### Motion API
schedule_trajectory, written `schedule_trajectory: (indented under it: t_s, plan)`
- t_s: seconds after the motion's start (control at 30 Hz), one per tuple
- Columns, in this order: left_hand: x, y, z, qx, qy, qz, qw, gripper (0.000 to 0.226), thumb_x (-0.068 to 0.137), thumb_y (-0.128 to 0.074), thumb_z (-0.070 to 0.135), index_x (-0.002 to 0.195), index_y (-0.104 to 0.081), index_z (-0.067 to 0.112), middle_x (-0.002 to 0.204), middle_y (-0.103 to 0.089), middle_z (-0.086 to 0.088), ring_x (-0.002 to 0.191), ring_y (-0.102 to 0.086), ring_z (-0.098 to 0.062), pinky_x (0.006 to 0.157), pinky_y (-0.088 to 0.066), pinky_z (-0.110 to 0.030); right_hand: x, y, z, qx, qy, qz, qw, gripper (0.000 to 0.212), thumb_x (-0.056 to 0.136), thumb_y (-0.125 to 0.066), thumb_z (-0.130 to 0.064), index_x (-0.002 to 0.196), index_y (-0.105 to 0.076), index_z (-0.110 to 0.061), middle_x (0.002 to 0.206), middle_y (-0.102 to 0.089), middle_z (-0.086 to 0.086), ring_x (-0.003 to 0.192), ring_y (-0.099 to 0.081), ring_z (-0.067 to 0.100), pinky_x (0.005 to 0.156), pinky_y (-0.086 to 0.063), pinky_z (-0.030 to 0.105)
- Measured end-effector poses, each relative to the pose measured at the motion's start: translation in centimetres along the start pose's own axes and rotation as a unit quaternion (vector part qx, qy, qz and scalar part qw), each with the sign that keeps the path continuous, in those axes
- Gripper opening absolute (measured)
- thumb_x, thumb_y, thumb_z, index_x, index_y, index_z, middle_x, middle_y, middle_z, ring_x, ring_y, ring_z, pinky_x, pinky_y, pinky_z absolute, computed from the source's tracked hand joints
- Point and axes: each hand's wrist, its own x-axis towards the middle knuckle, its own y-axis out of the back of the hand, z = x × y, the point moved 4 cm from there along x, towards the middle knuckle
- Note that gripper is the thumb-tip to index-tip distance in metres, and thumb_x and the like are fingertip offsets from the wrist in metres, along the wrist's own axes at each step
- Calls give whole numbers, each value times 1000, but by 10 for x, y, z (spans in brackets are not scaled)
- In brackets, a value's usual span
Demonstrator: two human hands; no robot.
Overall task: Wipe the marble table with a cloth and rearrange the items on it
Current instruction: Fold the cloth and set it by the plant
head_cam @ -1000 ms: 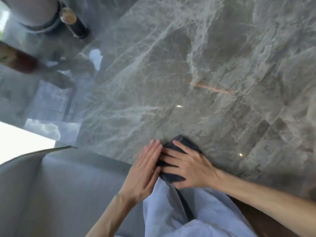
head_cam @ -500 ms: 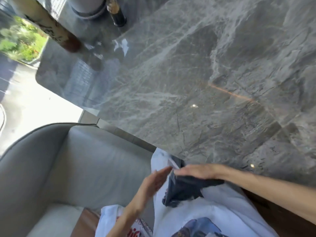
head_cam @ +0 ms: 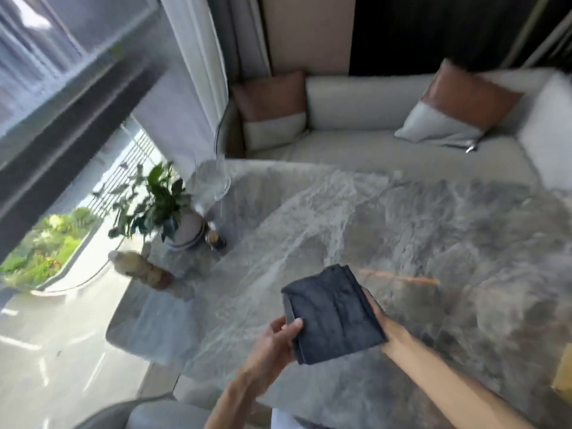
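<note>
A folded dark grey cloth (head_cam: 332, 314) is held above the grey marble table (head_cam: 418, 236), near its front edge. My left hand (head_cam: 275, 342) pinches the cloth's lower left corner between thumb and fingers. My right hand (head_cam: 383, 323) lies under the cloth's right side, mostly hidden by it. At the table's far left stand a potted plant in a pale vase (head_cam: 182, 230), a small dark bottle (head_cam: 216, 239), a clear glass vessel (head_cam: 213, 181) and a yellowish figurine (head_cam: 139, 267).
A pale sofa (head_cam: 371, 125) with brown and grey cushions (head_cam: 455, 106) runs behind the table. A grey chair back (head_cam: 148, 413) sits at the lower left. A window and curtain (head_cam: 192, 72) are on the left. Something yellow (head_cam: 563, 373) shows at the right edge.
The cloth came off the table's front edge, dropped toward my lap, and is now lifted and held flat in both hands. My view rose from the tabletop to the room.
</note>
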Motion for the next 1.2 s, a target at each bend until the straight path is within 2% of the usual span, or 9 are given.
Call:
schedule_trajectory:
  t_s: [0.17, 0.3, 0.43, 0.57, 0.77, 0.9, 0.97, 1.13, 1.2]
  plan:
    - [39, 8, 112, 79, -54, -70, 993, 23, 90, -57, 3, 110, -66, 0, 107, -72, -18, 88, -71, -25, 74, -60, -33, -17, -103, -124, -48, 45, -39, 997, 20, 89, -60, -35, 78, -63, -18, 58, -72, -1, 48, -65, 1, 47, -50, 14]
    - [64, 37, 166, 68, -65, -97, 991, 30, 90, -53, -3, 119, -60, -3, 116, -67, -20, 93, -70, -26, 81, -60, -37, 38, -128, -140, -53, -12, 5, 999, 103, 67, -36, -89, 125, -63, -9, 119, -69, 14, 110, -66, 26, 101, -48, 40]
    - [78, 89, 183, 67, -47, -137, 987, 46, 82, -57, -6, 125, -57, 10, 121, -65, -16, 111, -60, -35, 98, -45, -56, 85, -145, -126, -60, -63, -36, 996, 68, 91, -47, -60, 127, -61, -4, 130, -62, 17, 123, -57, 32, 110, -37, 47]
    - [97, 150, 189, 99, 25, -121, 987, 34, 85, -66, 24, 119, -63, 20, 108, -69, -4, 98, -64, -24, 74, -55, -37, 138, -171, -94, -134, -82, -51, 986, 45, 88, -65, -18, 126, -58, 5, 124, -64, 23, 114, -63, 34, 93, -53, 42]
    - [172, 212, 206, 225, -2, -17, 974, 39, 74, -73, 21, 110, -62, 11, 103, -70, -13, 99, -67, -29, 81, -54, -47, 222, -189, -59, -208, -41, 68, 975, 31, 89, -66, -12, 115, -59, 4, 107, -72, 17, 100, -69, 30, 84, -57, 41]
    - [221, 223, 239, 360, -62, 10, 931, 28, 57, -64, 13, 83, -56, 15, 78, -60, -6, 79, -55, -20, 69, -47, -38, 264, -197, -78, -371, 75, 130, 916, 20, 89, -65, -10, 108, -67, -5, 101, -71, 6, 93, -66, 21, 81, -52, 23]
    - [238, 222, 262, 445, -100, 22, 890, 35, 62, -62, 7, 97, -63, 14, 92, -69, -9, 89, -62, -24, 73, -45, -29, 285, -205, -93, -419, 117, 125, 891, 20, 89, -64, -7, 108, -68, -8, 100, -70, 6, 89, -63, 16, 69, -46, 10]
    - [271, 233, 307, 489, -199, 123, 840, 34, 69, -46, 3, 98, -60, 14, 96, -70, -13, 91, -62, -34, 77, -49, -37, 341, -225, -117, -507, 201, 148, 825, 21, 82, -69, -6, 101, -75, -13, 97, -73, 0, 94, -67, 19, 84, -47, 26]
    - [282, 241, 306, 517, -236, 142, 811, 29, 73, -43, 4, 99, -52, 12, 93, -64, -14, 87, -58, -35, 73, -47, -41, 356, -232, -113, -563, 280, 161, 761, 25, 77, -73, -4, 99, -76, -17, 101, -72, 0, 97, -64, 18, 90, -43, 23]
